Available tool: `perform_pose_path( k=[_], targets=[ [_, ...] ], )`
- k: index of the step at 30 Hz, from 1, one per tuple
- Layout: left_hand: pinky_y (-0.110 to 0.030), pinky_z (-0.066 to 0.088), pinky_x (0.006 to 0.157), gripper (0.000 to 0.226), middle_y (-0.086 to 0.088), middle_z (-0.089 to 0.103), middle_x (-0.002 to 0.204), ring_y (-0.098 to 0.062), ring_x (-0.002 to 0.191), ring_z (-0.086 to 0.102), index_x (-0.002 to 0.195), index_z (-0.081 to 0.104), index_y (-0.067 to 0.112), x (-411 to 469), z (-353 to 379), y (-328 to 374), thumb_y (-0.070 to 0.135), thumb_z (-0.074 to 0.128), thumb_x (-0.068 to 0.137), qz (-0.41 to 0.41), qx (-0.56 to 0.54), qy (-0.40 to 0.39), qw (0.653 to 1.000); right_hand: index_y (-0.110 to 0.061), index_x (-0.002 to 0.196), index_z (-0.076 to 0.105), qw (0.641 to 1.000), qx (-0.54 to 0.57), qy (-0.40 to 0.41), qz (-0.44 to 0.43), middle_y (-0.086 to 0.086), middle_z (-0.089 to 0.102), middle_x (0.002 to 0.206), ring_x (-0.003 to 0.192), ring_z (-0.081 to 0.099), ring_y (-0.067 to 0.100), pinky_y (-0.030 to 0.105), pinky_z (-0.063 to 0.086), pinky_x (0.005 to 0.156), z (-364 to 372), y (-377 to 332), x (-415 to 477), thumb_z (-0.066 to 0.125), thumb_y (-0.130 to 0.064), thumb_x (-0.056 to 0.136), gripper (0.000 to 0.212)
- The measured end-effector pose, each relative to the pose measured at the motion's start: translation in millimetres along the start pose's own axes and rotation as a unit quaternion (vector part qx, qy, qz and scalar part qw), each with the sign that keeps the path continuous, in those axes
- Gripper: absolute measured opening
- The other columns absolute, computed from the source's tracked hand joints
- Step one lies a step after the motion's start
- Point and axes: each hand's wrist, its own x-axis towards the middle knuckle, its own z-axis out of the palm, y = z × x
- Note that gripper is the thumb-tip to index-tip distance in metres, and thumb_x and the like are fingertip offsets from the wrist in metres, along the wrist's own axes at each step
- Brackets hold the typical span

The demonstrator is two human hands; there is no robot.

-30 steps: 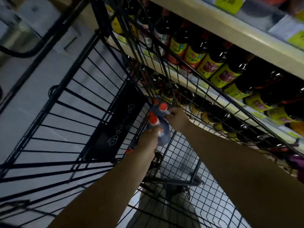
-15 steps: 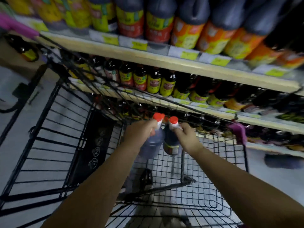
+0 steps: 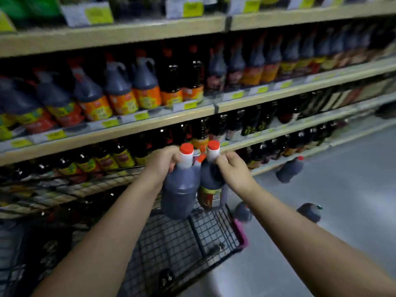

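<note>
Red-capped dark bottles, head view: L hand [image 3: 166,162] is gripping the left bottle [image 3: 180,196] at its neck, fingers curled round it. R hand [image 3: 232,169] is gripping the right bottle [image 3: 211,183] likewise. Both bottles are hanging side by side above the wire cart [image 3: 214,229], near the shelf [image 3: 150,124].

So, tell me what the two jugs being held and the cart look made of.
The left jug is probably plastic: a dull, slightly translucent wall with dark liquid showing through, and a smooth red cap. The right jug looks the same, with a paper or film label added. The cart looks like metal wire with a black coating, going by its thin crossed grid.
</note>
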Motion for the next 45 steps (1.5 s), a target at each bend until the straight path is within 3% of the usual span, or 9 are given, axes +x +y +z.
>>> perform_pose_path(
  k=[8,13,16,19,27,30,34,36,45],
  targets=[
    [-0.019,0.022,0.035,0.02,0.004,0.028,0.027,-0.007,0.028,0.024,0.038,0.036,0.013,-51.4,156.4,31.4,0.019,0.045,0.055,0.049,-0.007,-0.1,0.994,-0.017,0.067,0.037,0.992,-0.014,0.12,0.035,0.0,0.044,0.066,0.066,0.044,0.015,0.034,0.035,0.063,-153.1,48.5,-61.4,0.051,-0.024,0.091,0.028],
    [-0.024,0.022,0.04,0.014,0.005,0.029,0.028,-0.013,0.034,0.027,0.049,0.032,0.012,-79.2,247.8,38.6,0.02,0.044,0.049,0.041,0.001,-0.173,0.984,-0.015,0.07,0.04,0.98,-0.021,0.181,0.078,-0.001,0.046,0.066,0.066,0.043,0.014,0.032,0.034,0.061,-230.9,85.9,-97.4,0.05,-0.023,0.092,0.026],
    [-0.027,0.021,0.045,0.014,0.004,0.03,0.029,-0.014,0.038,0.027,0.05,0.033,0.012,-86.8,295.5,42.3,0.02,0.043,0.046,0.039,0.008,-0.213,0.976,-0.016,0.065,0.038,0.968,-0.009,0.227,0.105,-0.003,0.042,0.062,0.059,0.039,0.011,0.018,0.032,0.048,-271.6,104.5,-110.6,0.05,-0.02,0.093,0.03],
    [-0.028,0.023,0.047,0.015,0.004,0.03,0.029,-0.017,0.043,0.027,0.048,0.034,0.011,-87.4,339.8,47.6,0.021,0.044,0.046,0.038,0.024,-0.246,0.968,-0.012,0.072,0.044,0.954,0.005,0.265,0.138,-0.002,0.044,0.065,0.063,0.041,0.014,0.021,0.033,0.051,-306.8,124.4,-114.6,0.051,-0.023,0.091,0.024],
    [-0.026,0.024,0.045,0.026,0.003,0.031,0.032,-0.015,0.04,0.027,0.034,0.038,0.018,-44.1,464.0,61.6,0.018,0.048,0.058,0.015,0.056,-0.303,0.951,0.0,0.092,0.055,0.926,0.007,0.313,0.209,0.009,0.054,0.081,0.076,0.049,0.022,0.033,0.039,0.067,-396.5,189.1,-74.8,0.052,-0.031,0.09,0.031],
    [-0.026,0.024,0.046,0.026,0.004,0.031,0.031,-0.016,0.042,0.028,0.044,0.036,0.013,-20.8,511.2,73.6,0.012,0.048,0.068,0.011,0.071,-0.311,0.948,-0.008,0.083,0.051,0.919,0.0,0.325,0.225,0.008,0.053,0.078,0.074,0.048,0.022,0.033,0.039,0.066,-432.1,210.4,-48.3,0.052,-0.033,0.09,0.026],
    [-0.021,0.024,0.038,0.014,0.005,0.033,0.032,-0.01,0.031,0.029,0.048,0.037,0.014,0.5,567.8,98.3,0.022,0.048,0.051,0.015,0.097,-0.338,0.936,-0.015,0.072,0.046,0.907,0.005,0.347,0.24,0.001,0.049,0.068,0.067,0.046,0.02,0.03,0.035,0.06,-480.1,230.8,-20.2,0.052,-0.04,0.09,0.031],
    [-0.02,0.024,0.036,0.021,0.005,0.033,0.033,-0.012,0.033,0.029,0.048,0.037,0.015,10.1,597.0,108.9,0.018,0.051,0.063,0.016,0.112,-0.34,0.934,-0.016,0.07,0.045,0.899,0.003,0.361,0.249,0.001,0.048,0.066,0.066,0.046,0.021,0.03,0.035,0.06,-505.1,241.4,-7.8,0.051,-0.039,0.09,0.032],
    [-0.025,0.026,0.046,0.028,0.001,0.039,0.036,-0.017,0.04,0.032,0.044,0.043,0.012,34.7,759.0,138.0,0.015,0.054,0.07,0.011,0.146,-0.334,0.931,-0.016,0.068,0.045,0.887,0.023,0.379,0.264,-0.001,0.049,0.063,0.063,0.047,0.018,0.029,0.034,0.058,-640.6,307.1,36.4,0.057,-0.051,0.085,0.041]
  ],
)
